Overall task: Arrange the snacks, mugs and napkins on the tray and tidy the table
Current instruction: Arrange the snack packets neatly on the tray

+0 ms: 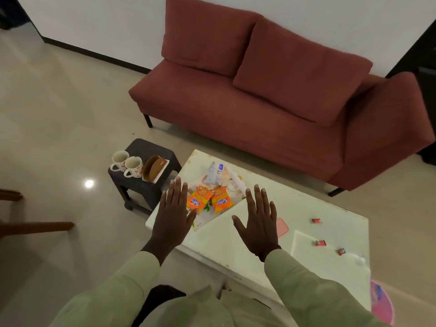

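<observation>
Nearest: pale green sleeves [306, 279], then both hands raised flat, palms down, over the near edge of the white table [236, 251]. Left hand [172, 218] fingers spread apart, holding nothing; right hand [257, 223] likewise splayed and empty. Pink round object [382, 300] low beside table's right end; identity unclear. On table right: three small red wrapped sweets [320, 243], well apart, and a pink square [282, 226] partly hidden by right hand. Between and beyond hands: patterned tray [200, 223] carrying two orange snack packets [197, 200] side by side, white pouch [213, 173] and blurred pale items behind. Left of table: dark stool [146, 185] bearing two floral mugs [127, 164], touching, plus brown holder [154, 168]. Farther: glossy beige floor [59, 114], red sofa [259, 97] with two cushions against white wall [106, 27].
</observation>
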Motion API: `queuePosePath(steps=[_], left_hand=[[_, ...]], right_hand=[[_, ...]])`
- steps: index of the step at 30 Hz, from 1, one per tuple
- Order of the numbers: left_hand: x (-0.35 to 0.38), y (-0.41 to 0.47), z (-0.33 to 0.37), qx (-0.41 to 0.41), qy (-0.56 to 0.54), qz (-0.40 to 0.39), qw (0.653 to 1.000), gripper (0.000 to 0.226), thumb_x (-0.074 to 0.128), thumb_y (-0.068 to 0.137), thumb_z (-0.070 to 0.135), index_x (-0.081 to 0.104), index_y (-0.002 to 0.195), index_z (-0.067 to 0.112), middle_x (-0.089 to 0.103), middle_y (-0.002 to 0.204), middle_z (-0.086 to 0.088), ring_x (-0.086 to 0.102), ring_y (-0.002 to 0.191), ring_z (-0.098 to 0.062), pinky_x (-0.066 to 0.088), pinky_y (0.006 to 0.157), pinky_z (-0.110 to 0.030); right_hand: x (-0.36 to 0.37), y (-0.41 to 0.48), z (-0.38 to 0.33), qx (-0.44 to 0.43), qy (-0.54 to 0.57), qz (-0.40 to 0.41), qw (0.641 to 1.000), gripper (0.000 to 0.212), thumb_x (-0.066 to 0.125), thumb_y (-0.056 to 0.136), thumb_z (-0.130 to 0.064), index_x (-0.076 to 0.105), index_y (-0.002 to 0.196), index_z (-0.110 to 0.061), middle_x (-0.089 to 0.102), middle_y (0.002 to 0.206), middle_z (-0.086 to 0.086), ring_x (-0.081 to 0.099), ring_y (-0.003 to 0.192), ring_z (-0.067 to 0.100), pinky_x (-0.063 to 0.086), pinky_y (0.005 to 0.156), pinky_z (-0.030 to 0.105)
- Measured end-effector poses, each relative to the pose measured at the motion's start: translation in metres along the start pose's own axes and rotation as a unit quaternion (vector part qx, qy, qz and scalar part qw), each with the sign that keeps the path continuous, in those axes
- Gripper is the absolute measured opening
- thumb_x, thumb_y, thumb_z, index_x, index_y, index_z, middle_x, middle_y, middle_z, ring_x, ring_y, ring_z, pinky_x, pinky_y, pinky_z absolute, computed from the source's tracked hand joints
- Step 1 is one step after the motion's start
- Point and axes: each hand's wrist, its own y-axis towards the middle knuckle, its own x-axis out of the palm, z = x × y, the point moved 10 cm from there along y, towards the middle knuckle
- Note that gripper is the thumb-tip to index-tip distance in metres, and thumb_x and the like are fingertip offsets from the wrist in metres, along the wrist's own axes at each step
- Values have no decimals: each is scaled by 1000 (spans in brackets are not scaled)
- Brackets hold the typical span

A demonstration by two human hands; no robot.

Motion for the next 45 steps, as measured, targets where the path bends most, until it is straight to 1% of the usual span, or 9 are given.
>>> queuePosePath(steps=[9, 15, 22, 28, 32, 36, 39, 41, 45], left_hand=[[30, 77, -51, 94, -21, -74, 993, 81, 50, 92, 52, 18, 154, 10, 10, 162, -12, 11, 149, -30, 20, 118, -48], [66, 145, -83, 138, -47, -123, 982, 82, 37, 93, 58, 5, 155, 16, -10, 161, -4, -1, 151, -23, 3, 118, -37], [187, 218, -87, 152, -134, -138, 969, 80, 28, 91, 65, 13, 155, 19, 1, 163, 0, -1, 148, -15, 9, 116, -37], [302, 265, -90, 119, -153, -148, 970, 79, 31, 91, 64, 15, 154, 20, 11, 164, -3, 10, 150, -20, 9, 116, -35], [349, 292, -94, 75, -180, -136, 971, 72, 43, 96, 50, 16, 154, 16, 22, 161, -9, 19, 149, -25, 20, 117, -39], [375, 322, -95, -5, -258, -144, 955, 74, 43, 93, 57, 18, 153, 20, 27, 160, -6, 30, 145, -26, 30, 114, -42], [386, 345, -94, -62, -360, -177, 914, 77, 55, 91, 50, 21, 152, 20, 32, 158, -3, 36, 142, -25, 37, 108, -35], [384, 356, -88, -72, -400, -192, 894, 74, 60, 91, 45, 25, 151, 18, 42, 152, -3, 47, 134, -23, 45, 94, -25], [360, 353, -71, -67, -454, -168, 873, 61, 60, 92, 35, 38, 146, 17, 63, 127, 0, 61, 113, -17, 49, 78, -11]], right_hand=[[39, 60, -29, 96, -4, 5, 995, 81, 35, 92, -64, 6, 158, -26, 2, 167, 2, 0, 154, 22, 16, 121, 53], [73, 100, -41, 163, 22, 9, 986, 84, 36, 92, -67, 0, 157, -29, -3, 166, -6, 0, 154, 17, 16, 122, 48], [182, 173, -22, 206, 73, 26, 975, 80, 44, 91, -64, 10, 155, -30, 18, 165, 0, 18, 151, 21, 23, 120, 46], [303, 210, 12, 220, 92, 22, 971, 76, 42, 93, -61, 14, 156, -27, 19, 164, 1, 19, 151, 21, 17, 120, 43], [357, 223, 37, 235, 109, 18, 966, 70, 38, 94, -53, 16, 155, -26, 25, 162, 1, 23, 150, 21, 23, 121, 46], [387, 236, 52, 242, 121, 13, 963, 68, 46, 95, -48, 23, 154, -24, 30, 161, 1, 28, 148, 22, 24, 121, 45], [393, 251, 55, 242, 145, 10, 959, 71, 52, 94, -50, 24, 154, -23, 30, 161, 0, 29, 147, 21, 25, 121, 43], [387, 265, 51, 240, 180, 23, 954, 77, 56, 91, -55, 26, 153, -21, 35, 159, -1, 34, 145, 19, 29, 120, 43], [373, 285, 53, 279, 292, 52, 913, 92, 69, 85, -47, 18, 156, -18, 39, 156, 0, 42, 140, 20, 40, 114, 42]])
